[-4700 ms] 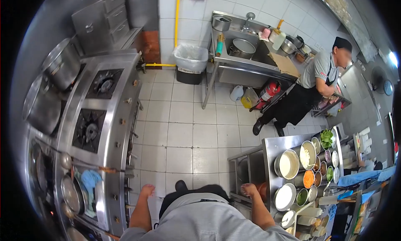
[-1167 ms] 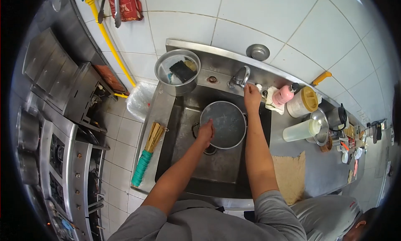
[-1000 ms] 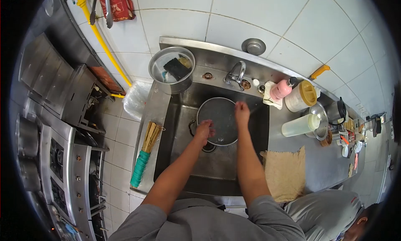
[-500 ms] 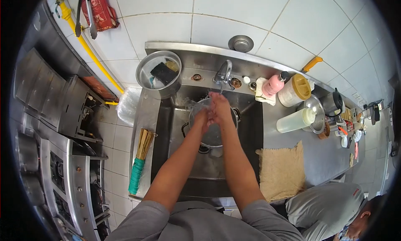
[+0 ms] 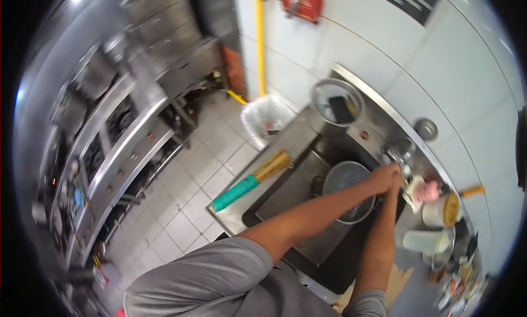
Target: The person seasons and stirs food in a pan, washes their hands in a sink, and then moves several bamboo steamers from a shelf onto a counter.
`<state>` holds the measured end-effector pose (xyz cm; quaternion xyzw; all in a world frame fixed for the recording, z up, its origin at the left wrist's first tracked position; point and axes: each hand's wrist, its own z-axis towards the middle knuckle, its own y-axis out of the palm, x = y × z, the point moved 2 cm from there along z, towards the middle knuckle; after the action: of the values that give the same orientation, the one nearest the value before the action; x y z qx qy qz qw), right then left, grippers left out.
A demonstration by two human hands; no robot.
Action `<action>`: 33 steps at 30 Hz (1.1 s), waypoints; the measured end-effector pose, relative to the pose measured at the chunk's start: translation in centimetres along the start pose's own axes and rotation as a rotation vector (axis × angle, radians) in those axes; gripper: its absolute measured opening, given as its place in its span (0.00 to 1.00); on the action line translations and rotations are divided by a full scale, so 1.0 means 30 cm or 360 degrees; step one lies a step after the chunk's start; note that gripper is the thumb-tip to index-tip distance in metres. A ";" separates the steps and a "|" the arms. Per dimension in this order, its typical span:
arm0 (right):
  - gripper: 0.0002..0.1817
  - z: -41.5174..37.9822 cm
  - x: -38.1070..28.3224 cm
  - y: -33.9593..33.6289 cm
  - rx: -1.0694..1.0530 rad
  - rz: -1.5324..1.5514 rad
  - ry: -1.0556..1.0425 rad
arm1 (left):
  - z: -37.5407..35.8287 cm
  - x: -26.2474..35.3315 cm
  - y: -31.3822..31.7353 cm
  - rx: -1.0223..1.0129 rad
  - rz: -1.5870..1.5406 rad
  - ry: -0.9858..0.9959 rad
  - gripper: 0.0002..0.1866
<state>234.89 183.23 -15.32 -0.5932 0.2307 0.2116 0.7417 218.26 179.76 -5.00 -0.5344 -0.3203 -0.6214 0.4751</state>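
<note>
My left hand [image 5: 380, 179] and my right hand [image 5: 393, 186] are pressed together over the far right edge of the sink [image 5: 299, 221], close beside the faucet [image 5: 405, 150]. The left fingers are curled in, and whatever they close on is hidden. My right fingers are mostly hidden and blurred. Below and left of the wrists, a round metal pot [image 5: 346, 179] with cloudy water stands in the sink basin. My left forearm passes over its front part.
A metal pot [image 5: 321, 116] holding a dark scouring pad [image 5: 342, 109] sits on the sink's back corner. A green-handled whisk of sticks [image 5: 250, 182] lies on the left ledge. Right of my hands stand a pink bottle [image 5: 427, 191], a yellow-lidded tub [image 5: 439, 212] and a squeeze bottle [image 5: 425, 241].
My view has turned to the left, bringing more of the stove and floor into sight. Both hands have moved from above the pot to its right, beside the faucet.
</note>
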 end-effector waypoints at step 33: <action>0.51 -1.401 -1.969 0.530 -0.0997 0.0588 -0.1754 | -1.585 0.025 -1.337 0.1988 -0.1874 -0.0452 0.12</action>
<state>174.23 143.07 -0.70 -0.5364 -0.1571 0.6652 0.4951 163.76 150.28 -10.50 0.0042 -0.8832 -0.4040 0.2381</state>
